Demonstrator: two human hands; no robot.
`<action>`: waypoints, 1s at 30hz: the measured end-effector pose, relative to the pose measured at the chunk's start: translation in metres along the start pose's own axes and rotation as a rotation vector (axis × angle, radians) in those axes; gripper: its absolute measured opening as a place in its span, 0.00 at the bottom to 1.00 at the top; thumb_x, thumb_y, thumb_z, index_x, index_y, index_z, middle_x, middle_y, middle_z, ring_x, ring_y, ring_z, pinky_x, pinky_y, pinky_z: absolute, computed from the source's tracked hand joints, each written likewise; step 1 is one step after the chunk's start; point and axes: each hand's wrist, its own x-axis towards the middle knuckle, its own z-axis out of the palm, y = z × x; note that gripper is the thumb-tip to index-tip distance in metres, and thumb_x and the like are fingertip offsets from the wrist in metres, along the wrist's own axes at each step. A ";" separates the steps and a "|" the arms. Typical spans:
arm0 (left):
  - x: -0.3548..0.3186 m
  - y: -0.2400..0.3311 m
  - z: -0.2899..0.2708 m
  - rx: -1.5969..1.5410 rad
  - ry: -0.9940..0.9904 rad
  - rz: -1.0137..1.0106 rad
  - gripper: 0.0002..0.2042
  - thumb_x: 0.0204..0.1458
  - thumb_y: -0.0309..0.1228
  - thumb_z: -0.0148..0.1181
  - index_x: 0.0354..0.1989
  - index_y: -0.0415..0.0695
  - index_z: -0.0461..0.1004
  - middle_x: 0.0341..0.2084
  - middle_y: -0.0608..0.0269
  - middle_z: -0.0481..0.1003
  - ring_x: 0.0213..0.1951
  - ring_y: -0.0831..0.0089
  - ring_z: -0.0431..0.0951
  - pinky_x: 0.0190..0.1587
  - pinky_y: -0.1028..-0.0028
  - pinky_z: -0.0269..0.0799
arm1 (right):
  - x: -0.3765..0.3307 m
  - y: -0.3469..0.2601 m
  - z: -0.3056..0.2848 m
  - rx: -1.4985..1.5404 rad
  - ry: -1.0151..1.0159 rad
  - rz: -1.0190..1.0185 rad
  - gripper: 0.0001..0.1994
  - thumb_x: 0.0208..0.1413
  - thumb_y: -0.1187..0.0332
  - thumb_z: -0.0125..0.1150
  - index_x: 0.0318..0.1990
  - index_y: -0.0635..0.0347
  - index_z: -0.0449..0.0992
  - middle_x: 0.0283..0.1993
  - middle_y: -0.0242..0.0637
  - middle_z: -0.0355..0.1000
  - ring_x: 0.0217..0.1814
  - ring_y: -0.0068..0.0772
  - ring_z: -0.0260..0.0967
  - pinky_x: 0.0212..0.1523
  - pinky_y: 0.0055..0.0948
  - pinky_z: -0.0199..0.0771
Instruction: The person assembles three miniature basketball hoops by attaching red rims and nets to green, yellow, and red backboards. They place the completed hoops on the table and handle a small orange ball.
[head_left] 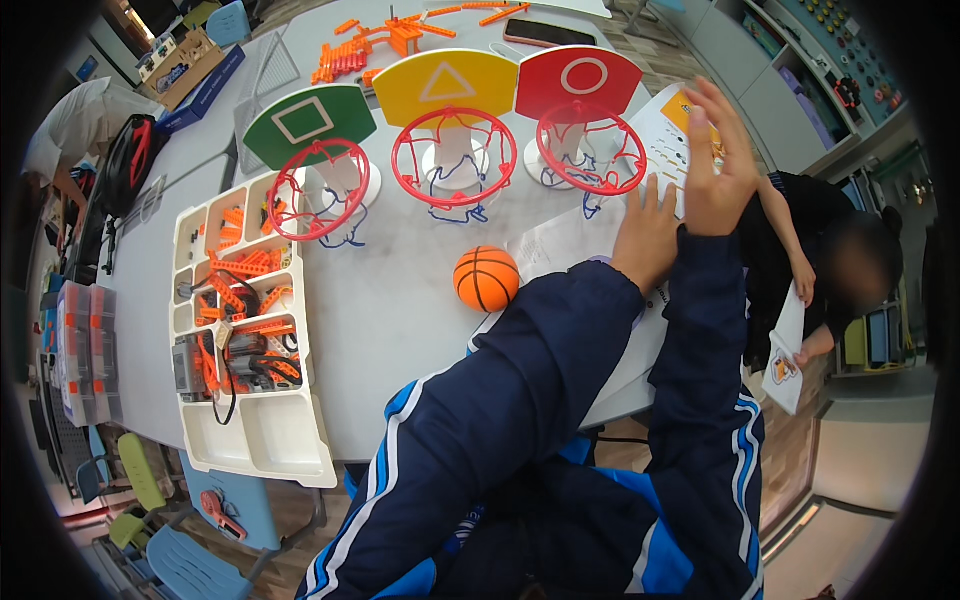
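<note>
My right hand [720, 170] is raised at the right of the table, fingers stretched out with nothing visible in them. Just left of it, my left hand [648, 235] reaches over the papers [655, 150] with its fingers extended, close to the red hoop. Three toy basketball hoops stand in a row: a green one with a square [310, 125], a yellow one with a triangle [445, 85] and a red one with a circle [582, 80]. Blue nets hang from their red rims. An orange basketball [486, 279] rests on the table beside my left forearm.
A white sorting tray [215, 440] of orange and grey building parts lies at the left. Behind the hoops are an orange assembly [400, 38] and a phone [549, 34]. A person [800, 260] holding a paper bends beside the table's right edge.
</note>
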 end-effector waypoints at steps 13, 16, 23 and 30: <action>0.004 0.026 -0.048 -0.133 -0.081 -0.050 0.11 0.57 0.35 0.55 0.42 0.47 0.82 0.47 0.54 0.77 0.58 0.50 0.70 0.65 0.42 0.51 | -0.069 0.218 -0.085 -0.072 -0.169 1.017 0.34 0.39 0.74 0.77 0.59 0.65 0.73 0.51 0.54 0.77 0.47 0.38 0.76 0.50 0.33 0.74; 0.007 0.033 -0.063 -0.186 0.038 0.007 0.10 0.55 0.33 0.58 0.41 0.45 0.82 0.47 0.54 0.77 0.58 0.53 0.70 0.64 0.46 0.54 | -0.060 0.219 -0.086 0.096 -0.062 0.970 0.27 0.39 0.81 0.74 0.53 0.65 0.79 0.47 0.50 0.79 0.43 0.34 0.78 0.45 0.29 0.77; -0.016 0.062 -0.105 -0.069 -0.059 -0.080 0.23 0.52 0.37 0.63 0.56 0.43 0.73 0.59 0.40 0.67 0.62 0.47 0.66 0.62 0.48 0.59 | -0.041 0.187 -0.099 0.069 0.177 0.737 0.25 0.41 0.84 0.70 0.52 0.60 0.81 0.46 0.50 0.79 0.43 0.31 0.78 0.46 0.28 0.76; -0.101 0.089 -0.167 0.171 -0.572 -0.130 0.40 0.48 0.54 0.66 0.64 0.39 0.65 0.63 0.25 0.58 0.64 0.25 0.56 0.58 0.34 0.59 | -0.032 0.140 -0.131 0.452 0.342 0.735 0.27 0.45 0.89 0.63 0.57 0.71 0.74 0.50 0.50 0.76 0.44 0.34 0.76 0.46 0.28 0.77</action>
